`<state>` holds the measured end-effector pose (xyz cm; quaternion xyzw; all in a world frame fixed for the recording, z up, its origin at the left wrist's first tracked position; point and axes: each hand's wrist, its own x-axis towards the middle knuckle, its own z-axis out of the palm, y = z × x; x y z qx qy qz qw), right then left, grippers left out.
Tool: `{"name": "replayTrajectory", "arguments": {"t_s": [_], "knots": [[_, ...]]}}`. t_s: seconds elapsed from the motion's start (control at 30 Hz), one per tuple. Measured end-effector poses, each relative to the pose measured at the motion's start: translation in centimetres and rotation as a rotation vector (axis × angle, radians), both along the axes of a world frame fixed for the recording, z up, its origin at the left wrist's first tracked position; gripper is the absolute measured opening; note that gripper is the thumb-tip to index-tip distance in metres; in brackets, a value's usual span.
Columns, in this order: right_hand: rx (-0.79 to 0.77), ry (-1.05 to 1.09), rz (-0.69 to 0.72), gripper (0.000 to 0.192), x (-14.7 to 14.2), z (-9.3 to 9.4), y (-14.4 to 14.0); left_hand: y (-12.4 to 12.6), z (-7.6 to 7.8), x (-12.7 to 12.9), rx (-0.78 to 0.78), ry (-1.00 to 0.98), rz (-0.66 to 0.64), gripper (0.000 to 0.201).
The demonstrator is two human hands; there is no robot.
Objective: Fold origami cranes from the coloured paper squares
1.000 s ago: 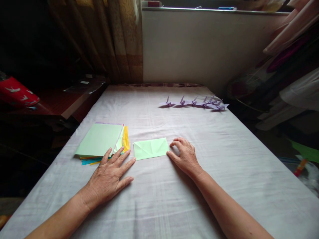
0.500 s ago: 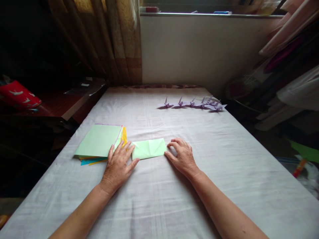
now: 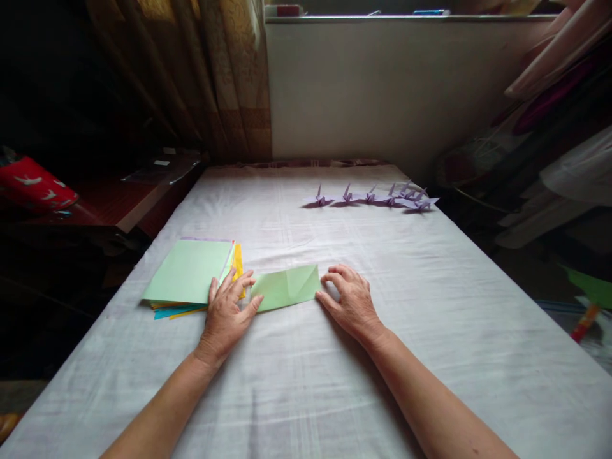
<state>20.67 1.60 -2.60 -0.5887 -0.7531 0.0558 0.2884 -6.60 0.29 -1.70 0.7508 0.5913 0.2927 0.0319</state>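
- Shifted right since earlier: my left hand [image 3: 225,317], pinching green paper [image 3: 287,287] by its left end.
- My right hand [image 3: 352,301]: at its right edge; firm grip, can't tell.
- Paper's between both hands.

Folded rectangular light-green paper [image 3: 287,287] touched at its left end by the bare left hand [image 3: 227,315]
Beside its right edge the bare right hand [image 3: 351,298] is placed, fingers curled; square multicoloured stacked paper sheets [image 3: 189,271] and purple folded-paper cranes [image 3: 347,197] are borne by a white-clothed table [image 3: 296,382].
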Motion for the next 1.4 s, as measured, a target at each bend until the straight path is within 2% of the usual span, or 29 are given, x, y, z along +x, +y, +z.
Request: {"name": "replayTrajectory", "arguments": {"t_s": [0.17,0.27,0.43,0.53,0.63,0.7,0.8,0.97,1.07,1.2,1.4], "knots": [[-0.006,-0.003,-0.002,0.017,0.0,0.1,0.0,-0.5,0.1,0.4,-0.036,-0.201,-0.009,0.025],[-0.013,-0.002,-0.001,0.016,-0.1,0.1,0.0,-0.9,0.5,0.4,-0.053,-0.238,-0.063,0.027],[0.003,-0.005,-0.004,0.018,-0.2,-0.5,0.1,-1.5,1.3,0.7,0.202,-0.089,-0.308,0.010],[0.056,0.011,-0.021,0.032,-0.1,-0.6,0.2,-1.8,1.8,1.0,0.302,0.026,-0.437,0.026],[0.189,0.018,-0.033,0.049,0.0,0.4,0.0,-2.0,2.2,1.0,0.346,0.110,-0.470,0.039],[0.285,-0.013,0.000,0.049,-0.2,1.6,-0.4,-2.1,2.4,1.0,0.386,0.141,-0.442,0.041],[0.346,-0.076,0.129,0.040,-0.9,3.2,-1.5,-2.1,2.6,1.1,0.415,0.184,-0.404,0.038],[0.390,-0.117,0.341,0.029,-2.1,3.7,-2.5,-2.2,2.3,2.7,0.430,0.267,-0.429,0.024],[0.394,-0.115,0.455,0.024,-1.9,3.2,-2.4,-2.3,2.2,3.8,0.391,0.299,-0.465,0.022],[0.283,-0.145,0.513,0.027,-0.3,2.3,-2.3,-2.1,2.2,4.3,0.229,0.301,-0.524,0.018],[0.191,-0.148,0.330,0.027,2.6,1.4,-2.0,-1.1,2.7,3.7,0.060,0.365,-0.515,0.030]]}}
